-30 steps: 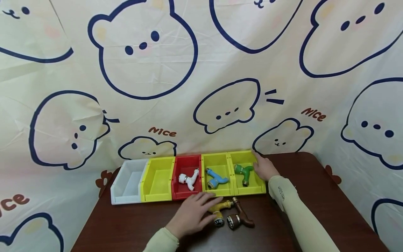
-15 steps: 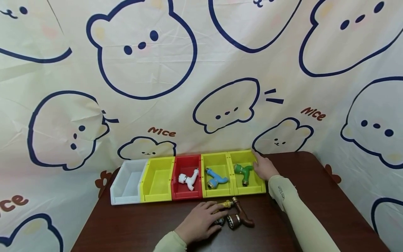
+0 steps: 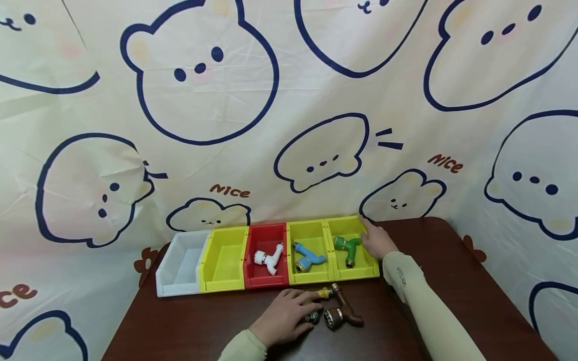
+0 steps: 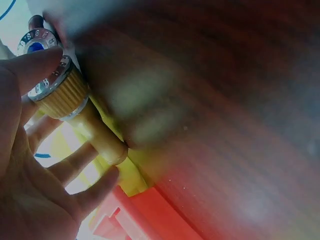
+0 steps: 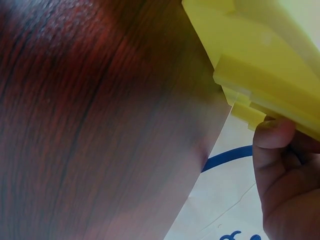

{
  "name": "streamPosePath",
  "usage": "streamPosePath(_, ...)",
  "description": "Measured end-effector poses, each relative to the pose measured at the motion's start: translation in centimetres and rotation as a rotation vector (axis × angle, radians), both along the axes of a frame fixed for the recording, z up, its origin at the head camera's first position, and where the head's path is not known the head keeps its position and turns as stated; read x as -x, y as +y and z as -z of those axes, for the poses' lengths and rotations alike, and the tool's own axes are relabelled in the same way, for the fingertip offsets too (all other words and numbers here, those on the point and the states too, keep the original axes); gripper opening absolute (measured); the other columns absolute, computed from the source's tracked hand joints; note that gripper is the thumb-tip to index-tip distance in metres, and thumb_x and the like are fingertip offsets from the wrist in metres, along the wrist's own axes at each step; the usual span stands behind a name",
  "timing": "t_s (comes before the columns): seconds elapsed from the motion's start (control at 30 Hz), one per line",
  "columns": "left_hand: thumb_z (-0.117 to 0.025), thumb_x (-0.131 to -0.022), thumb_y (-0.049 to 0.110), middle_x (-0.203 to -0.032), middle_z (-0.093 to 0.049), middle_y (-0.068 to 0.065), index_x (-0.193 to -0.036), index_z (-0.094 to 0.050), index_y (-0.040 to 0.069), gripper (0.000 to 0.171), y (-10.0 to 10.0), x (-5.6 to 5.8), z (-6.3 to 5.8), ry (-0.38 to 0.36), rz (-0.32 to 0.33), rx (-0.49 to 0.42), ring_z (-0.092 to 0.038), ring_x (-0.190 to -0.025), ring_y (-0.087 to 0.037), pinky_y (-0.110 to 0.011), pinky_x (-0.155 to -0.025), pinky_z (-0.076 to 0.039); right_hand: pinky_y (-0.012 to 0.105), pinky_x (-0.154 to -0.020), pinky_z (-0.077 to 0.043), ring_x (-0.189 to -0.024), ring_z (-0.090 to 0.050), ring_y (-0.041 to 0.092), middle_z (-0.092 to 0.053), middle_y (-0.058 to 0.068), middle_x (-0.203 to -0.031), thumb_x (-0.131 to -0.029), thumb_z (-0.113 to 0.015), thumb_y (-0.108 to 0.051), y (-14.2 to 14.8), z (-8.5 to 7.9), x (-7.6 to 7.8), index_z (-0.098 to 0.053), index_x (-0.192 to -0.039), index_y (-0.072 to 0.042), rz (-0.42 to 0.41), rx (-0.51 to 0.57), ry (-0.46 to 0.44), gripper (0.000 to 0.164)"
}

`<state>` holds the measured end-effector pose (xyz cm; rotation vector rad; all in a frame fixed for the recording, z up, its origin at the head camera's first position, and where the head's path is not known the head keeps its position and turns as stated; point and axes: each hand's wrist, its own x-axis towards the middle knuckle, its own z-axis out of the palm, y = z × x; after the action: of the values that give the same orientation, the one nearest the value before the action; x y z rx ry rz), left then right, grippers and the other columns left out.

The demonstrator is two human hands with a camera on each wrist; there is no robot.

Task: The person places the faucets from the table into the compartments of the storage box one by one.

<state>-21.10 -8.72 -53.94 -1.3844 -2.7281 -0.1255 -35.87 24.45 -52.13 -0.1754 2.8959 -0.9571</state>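
Note:
My left hand (image 3: pixel 282 316) is over a yellow tap (image 3: pixel 324 293) on the table, hiding much of it. In the left wrist view, thumb and fingers close around the tap's ribbed knob (image 4: pixel 67 92). Just right of it lies a brown tap (image 3: pixel 345 308). At the row's right end, my right hand (image 3: pixel 378 242) pinches the side rim of a yellow bin (image 3: pixel 356 275), which contains a green tap (image 3: pixel 348 249). The right wrist view shows the thumb (image 5: pixel 274 134) against that rim. A blue tap (image 3: pixel 309 258) lies in the adjoining yellow bin (image 3: pixel 311 278).
Further left along the row, a red bin (image 3: pixel 266 282) holds a white tap (image 3: pixel 269 259). Beyond it come another yellow bin (image 3: pixel 221 286) and a white bin (image 3: pixel 178 290). A cartoon-printed cloth (image 3: pixel 253 110) hangs behind the dark wooden table (image 3: pixel 189 326).
My left hand has shifted right and closed around the yellow tap, covering more of it. The right hand keeps its place on the bin. The head view has tilted slightly.

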Motion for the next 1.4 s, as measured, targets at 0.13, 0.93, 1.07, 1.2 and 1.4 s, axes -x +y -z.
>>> streamPosePath(0.13, -0.069, -0.098, 0.038, -0.150, -0.054, 0.008, -0.142, -0.062, 0.030, 0.045, -0.1, 0.2, -0.2, -0.042, 0.003, -0.011, -0.056, -0.130, -0.021, -0.047, -0.101, -0.051, 0.034, -0.051, -0.046, -0.044, -0.042, 0.015, -0.047, 0.003, -0.056, -0.109, -0.040, -0.016, -0.2, 0.0, 0.1, -0.019, -0.167, -0.012, -0.005, -0.005, 0.007, 0.061)
streamPosePath(0.93, -0.067, -0.099, 0.041, -0.141, -0.059, 0.010, -0.135, -0.064, 0.037, 0.036, -1.0, -0.8, -1.5, -0.112, 0.042, 0.028, -0.058, -0.123, -0.019, -0.047, -0.097, -0.051, 0.035, -0.054, -0.046, -0.047, -0.045, 0.017, -0.050, 0.007, -0.062, -0.109, -0.040, -0.016, -0.2, -0.4, 0.0, -0.019, -0.166, -0.011, 0.000, -0.010, 0.001, 0.061)
streamPosePath(1.07, -0.067, -0.099, 0.041, -0.141, -0.059, 0.010, -0.135, -0.064, 0.036, 0.036, -1.4, -1.1, -1.8, -0.090, 0.062, 0.032, -0.058, -0.122, -0.018, -0.047, -0.097, -0.052, 0.034, -0.057, -0.046, -0.049, -0.046, 0.017, -0.052, 0.008, -0.066, -0.109, -0.040, -0.016, -0.2, -0.3, 0.1, -0.019, -0.166, -0.011, 0.000, -0.018, 0.004, 0.061)
streamPosePath(1.2, -0.068, -0.099, 0.040, -0.140, -0.060, 0.010, -0.134, -0.065, 0.034, 0.036, -1.8, -1.3, -2.4, -0.077, 0.058, 0.022, -0.059, -0.122, -0.018, -0.049, -0.096, -0.052, 0.034, -0.059, -0.046, -0.051, -0.047, 0.018, -0.053, 0.009, -0.069, -0.109, -0.041, -0.016, -0.3, -0.2, 0.1, -0.020, -0.166, -0.010, 0.003, -0.022, 0.010, 0.061)
streamPosePath(1.4, -0.070, -0.098, 0.038, -0.140, -0.061, 0.010, -0.132, -0.066, 0.035, 0.034, -2.6, -1.4, -3.6, -0.100, 0.015, -0.013, -0.059, -0.122, -0.019, -0.051, -0.099, -0.051, 0.034, -0.057, -0.045, -0.049, -0.045, 0.017, -0.051, 0.007, -0.064, -0.109, -0.041, -0.016, -0.4, -0.1, 0.1, -0.021, -0.166, -0.011, 0.008, -0.017, 0.008, 0.061)
